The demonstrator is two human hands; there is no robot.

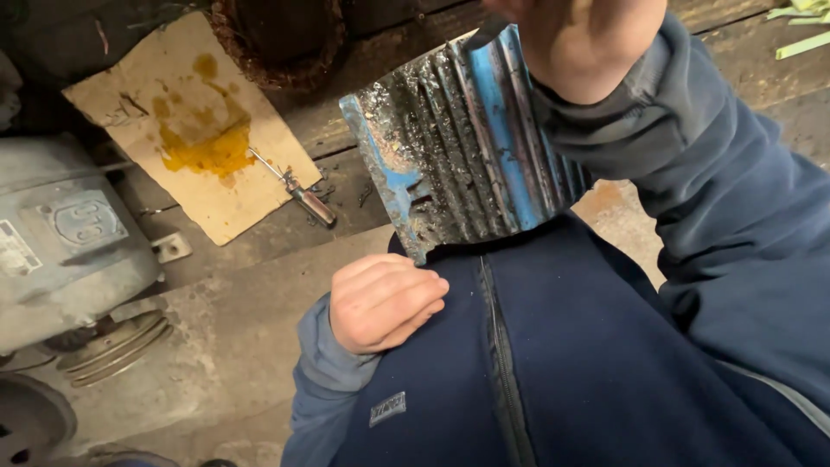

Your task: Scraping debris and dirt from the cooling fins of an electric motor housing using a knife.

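Observation:
A blue finned metal motor housing [467, 147], caked with black grime, stands against my dark blue jacket [553, 346]. My left hand [385, 301] is curled into a fist at the housing's lower left corner and touches it; nothing shows inside the fingers. My right hand [588, 43] is closed at the housing's top edge, partly cut off by the frame. A dark flat tool tip [488, 30] sticks out of this hand and rests against the fins.
A screwdriver [298, 192] lies on the wooden floor beside a cardboard sheet [173, 121] stained yellow. A grey electric motor [60, 242] with a grooved pulley [117, 346] sits at the left. A rusty round part [277, 43] lies at the top.

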